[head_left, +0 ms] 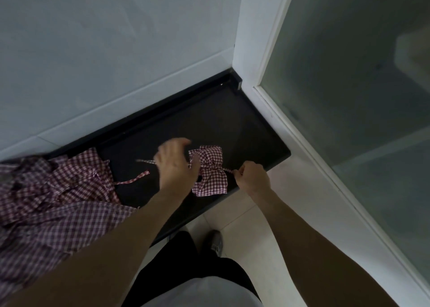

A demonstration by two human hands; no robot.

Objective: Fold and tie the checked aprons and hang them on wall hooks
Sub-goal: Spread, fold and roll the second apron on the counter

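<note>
**Mia:** Why is the little folded apron (210, 169) in the middle of the black counter (244, 130)?

**Ben:** It needs a flat spot. The person squeezed it into a small bundle, and now it looks like they are tying the string around its middle.

**Mia:** What is the right hand (252, 176) doing?

**Ben:** It is just to the right of the bundle. Its fingers are curled tight, and they pinch the end of the tie string (226, 169). It seems to pull the string away from the bundle so the knot gets snug.

**Mia:** And the left hand (176, 162)?

**Ben:** It sits right at the left side of the bundle. It is blurry. It seems to hold the other tie string (145, 161), but nobody can tell if the fingers are curled or spread.

**Mia:** What is the big heap left of the bundle?

**Ben:** More checked aprons (53, 190), all loose, waiting for their turn. One strap (133, 180) pokes out toward the bundle.

**Mia:** Could the bundle fall off?

**Ben:** Maybe. The counter's front edge (230, 190) is just below the bundle, so a hard pull could slide it off. Behind the bundle there is bare counter up to the wall (116, 51).

**Mia:** Any hooks?

**Ben:** None show here.
</note>
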